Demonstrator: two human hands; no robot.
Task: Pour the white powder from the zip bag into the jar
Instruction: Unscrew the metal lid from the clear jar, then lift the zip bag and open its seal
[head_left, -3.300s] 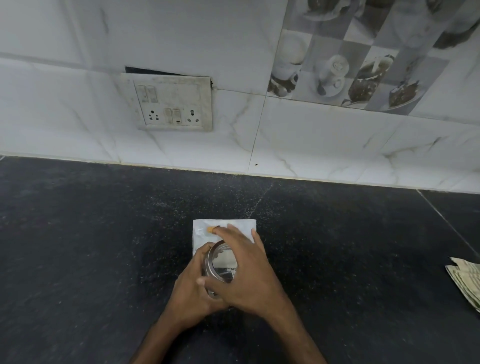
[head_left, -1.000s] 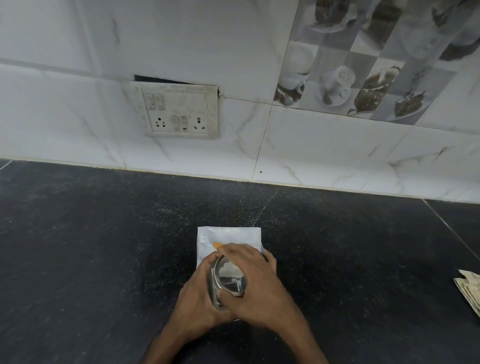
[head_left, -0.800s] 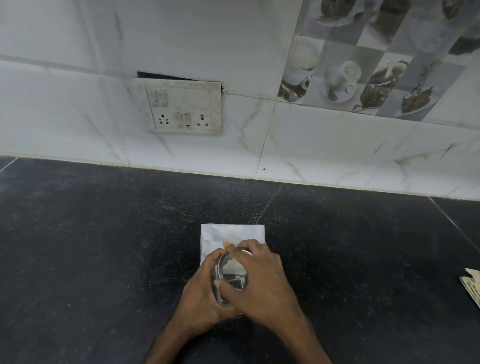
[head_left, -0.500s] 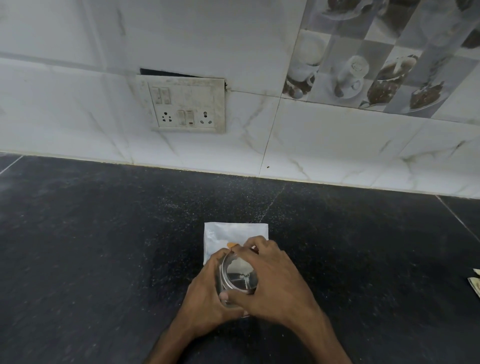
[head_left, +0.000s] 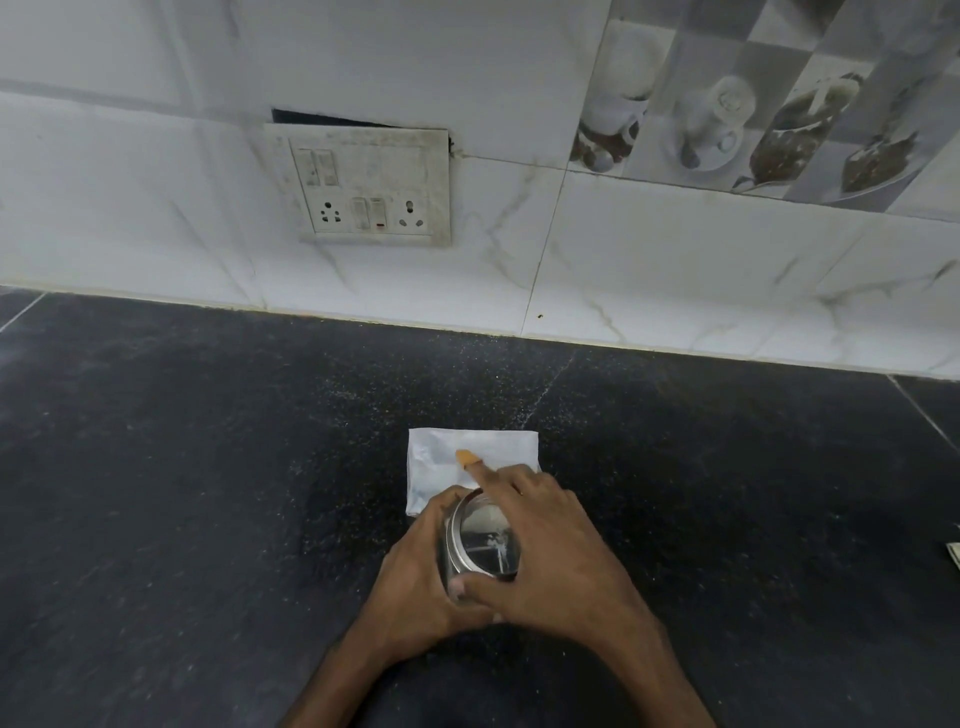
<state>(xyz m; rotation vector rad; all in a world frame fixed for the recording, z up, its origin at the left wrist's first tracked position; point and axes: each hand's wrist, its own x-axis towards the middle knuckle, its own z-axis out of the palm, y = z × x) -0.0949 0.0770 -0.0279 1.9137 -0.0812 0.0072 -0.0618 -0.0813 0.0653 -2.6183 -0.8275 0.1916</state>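
- While both hands work at the near middle of the dark counter (head_left: 208, 493), the jar (head_left: 480, 545) sits between them, a small clear one with a metal lid on top.
- Left hand (head_left: 415, 587) wraps the jar's left side, fingers curled around the body and thumb along the rim.
- Right hand (head_left: 550, 561) lies over the lid from the right, thumb pressed at the near edge, fingers curved across the top; its index finger juts forward over the bag.
- The grip suggests the lid is being twisted off; whether it has come loose cannot be told.
- The zip bag (head_left: 447, 460), flat and white, lies on the counter just behind the jar, toward the tiled wall (head_left: 675, 270), partly hidden by the hands.
- Its long side runs left to right, across the line of reach.
- Both hands are about equally near the bag; the right index finger already reaches over it, so that hand seems likelier to lift it once the lid is off.
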